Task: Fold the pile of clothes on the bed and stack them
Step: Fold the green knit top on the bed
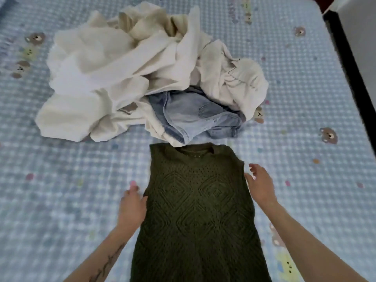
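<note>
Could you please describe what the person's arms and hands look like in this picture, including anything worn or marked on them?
Both forearms are bare, with no sleeves in view. The left forearm carries a dark, thin, branching line tattoo running along it. The left hand has a pink painted nail on one finger. The right hand shows no rings, watch or bracelet, and no marking that can be made out.

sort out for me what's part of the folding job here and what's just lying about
Part of the job:
- green knit top, spread flat, with the left hand and right hand at its sides
- pile of cream and white clothes
- light denim garment at the pile's near edge

Just there:
- blue checked bedsheet with bear prints
- dark furniture edge beside the bed
</note>
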A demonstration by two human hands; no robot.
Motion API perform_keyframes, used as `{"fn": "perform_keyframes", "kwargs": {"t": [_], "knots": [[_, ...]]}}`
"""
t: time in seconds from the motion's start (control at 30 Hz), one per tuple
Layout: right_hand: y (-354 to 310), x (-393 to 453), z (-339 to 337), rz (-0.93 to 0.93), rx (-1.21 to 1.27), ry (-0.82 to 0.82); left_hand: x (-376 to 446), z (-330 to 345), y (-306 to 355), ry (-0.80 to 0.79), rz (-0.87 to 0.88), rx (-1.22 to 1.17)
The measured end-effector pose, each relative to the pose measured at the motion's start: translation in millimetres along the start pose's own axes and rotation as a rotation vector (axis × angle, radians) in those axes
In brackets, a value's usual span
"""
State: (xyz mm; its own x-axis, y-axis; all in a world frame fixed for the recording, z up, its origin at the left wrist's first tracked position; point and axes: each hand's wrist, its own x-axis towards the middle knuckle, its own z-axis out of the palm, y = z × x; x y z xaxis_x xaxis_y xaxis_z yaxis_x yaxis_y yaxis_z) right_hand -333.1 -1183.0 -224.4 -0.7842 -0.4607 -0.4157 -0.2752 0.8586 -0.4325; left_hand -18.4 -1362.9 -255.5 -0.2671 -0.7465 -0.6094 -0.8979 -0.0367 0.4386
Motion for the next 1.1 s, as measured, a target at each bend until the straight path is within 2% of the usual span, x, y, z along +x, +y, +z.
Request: {"fn": "perform_keyframes", "kwargs": {"t": [0.07, 0.13, 0.23, 0.33, 0.4, 0.5, 0.6, 0.7, 0.77, 0.83, 0.87, 1.0, 1.1], "knots": [[41, -53, 10, 0.116, 0.022, -0.012, -46, 23, -40, 0.023, -0.015, 0.134], [78, -109, 19, 0.172, -0.061, 0.012, -88, 39, -66, -0.020, -0.077, 0.175], [114, -177, 31, 0.270, -0.122, 0.011, -133, 50, -93, -0.158, -0.218, 0.125], [122, -213, 37, 0.336, -0.003, -0.085, -151, 48, -103, -0.232, -0.267, -0.019], [126, -222, 40, 0.288, 0.024, -0.155, -157, 47, -105, -0.202, -0.288, -0.169], [127, -222, 33, 0.245, 0.168, -0.159, -165, 41, -108, -0.102, -0.308, -0.391], [133, -220, 14, 0.304, 0.372, -0.144, -174, 30, -118, -0.011, -0.338, -0.485], [142, -222, 1, 0.334, 0.499, -0.223, -188, 25, -122, -0.111, -0.287, -0.556], [147, -222, -3, 0.333, 0.561, -0.386, -196, 28, -121, -0.214, -0.245, -0.557], [150, -224, -2, 0.328, 0.578, -0.506, -202, 32, -119, -0.234, -0.207, -0.523], [152, -225, -1, 0.311, 0.548, -0.494, -205, 33, -118, -0.199, -0.192, -0.517], [164, -232, -6, 0.229, 0.341, -0.217, -216, 34, -129, -0.025, -0.230, -0.464], [170, -237, -9, 0.192, 0.291, -0.281, -223, 33, -142, -0.067, -0.280, -0.468]]}}
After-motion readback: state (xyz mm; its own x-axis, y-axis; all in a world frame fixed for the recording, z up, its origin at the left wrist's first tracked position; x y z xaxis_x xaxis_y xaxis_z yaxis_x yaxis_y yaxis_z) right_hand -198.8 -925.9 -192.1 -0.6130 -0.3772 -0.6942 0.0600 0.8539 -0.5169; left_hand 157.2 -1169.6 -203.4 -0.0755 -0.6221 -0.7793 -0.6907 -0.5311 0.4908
